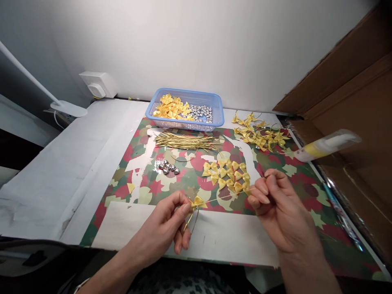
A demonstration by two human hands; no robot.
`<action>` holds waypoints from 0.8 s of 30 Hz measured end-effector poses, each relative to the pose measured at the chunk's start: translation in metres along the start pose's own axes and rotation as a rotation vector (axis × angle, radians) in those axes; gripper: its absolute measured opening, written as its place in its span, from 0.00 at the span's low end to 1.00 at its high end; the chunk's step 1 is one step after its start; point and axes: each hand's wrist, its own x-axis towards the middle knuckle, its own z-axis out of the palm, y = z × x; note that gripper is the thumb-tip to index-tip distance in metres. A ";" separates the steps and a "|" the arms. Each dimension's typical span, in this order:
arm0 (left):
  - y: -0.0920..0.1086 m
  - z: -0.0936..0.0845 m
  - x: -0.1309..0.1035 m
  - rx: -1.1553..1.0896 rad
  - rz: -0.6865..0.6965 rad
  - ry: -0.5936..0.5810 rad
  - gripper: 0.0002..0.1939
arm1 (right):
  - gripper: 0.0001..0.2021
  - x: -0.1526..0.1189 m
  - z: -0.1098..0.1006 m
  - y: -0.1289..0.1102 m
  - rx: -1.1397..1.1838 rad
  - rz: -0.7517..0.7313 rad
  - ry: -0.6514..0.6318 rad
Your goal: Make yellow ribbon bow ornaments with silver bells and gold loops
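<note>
Between thumb and fingers, my left hand (pixel 171 220) pinches a yellow ribbon bow (pixel 198 201), with a gold wire loop (pixel 196 216) hanging below it. A thin yellow thread (pixel 225 197) runs taut from that bow to my right hand (pixel 275 204), whose fingers are closed on its far end. Just beyond my hands, several yellow bows (pixel 226 175) lie in rows on the camouflage-patterned mat. Left of them is a small cluster of silver bells (pixel 167 166). Farther back lies a bundle of gold wires (pixel 185 141).
A blue basket (pixel 219 120) holds yellow bows and silver bells at the back. Bows with wires (pixel 263 136) are piled at the back right, beside a tilted clear-capped bottle (pixel 324 147). Cardboard (pixel 352 81) stands along the right; a pen (pixel 343 216) lies near it. A white lamp (pixel 69 108) stands left.
</note>
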 end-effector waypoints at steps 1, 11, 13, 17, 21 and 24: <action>-0.001 0.000 0.000 -0.022 -0.005 -0.008 0.19 | 0.13 0.001 -0.002 -0.002 -0.005 -0.006 0.007; 0.000 0.008 -0.001 -0.215 -0.044 -0.100 0.17 | 0.09 -0.023 0.003 0.025 -0.402 0.047 -0.253; 0.000 0.011 -0.001 -0.179 -0.035 -0.101 0.16 | 0.12 -0.026 0.009 0.027 -0.581 0.069 -0.382; 0.001 0.012 -0.002 -0.108 -0.004 -0.090 0.16 | 0.14 -0.025 0.022 0.024 -0.850 0.035 -0.543; 0.003 0.014 -0.005 -0.106 0.058 -0.023 0.16 | 0.13 -0.028 0.030 0.029 -1.085 -0.273 -0.561; 0.002 0.020 -0.008 -0.246 0.084 0.082 0.14 | 0.11 -0.033 0.033 0.039 -1.266 -0.686 -0.463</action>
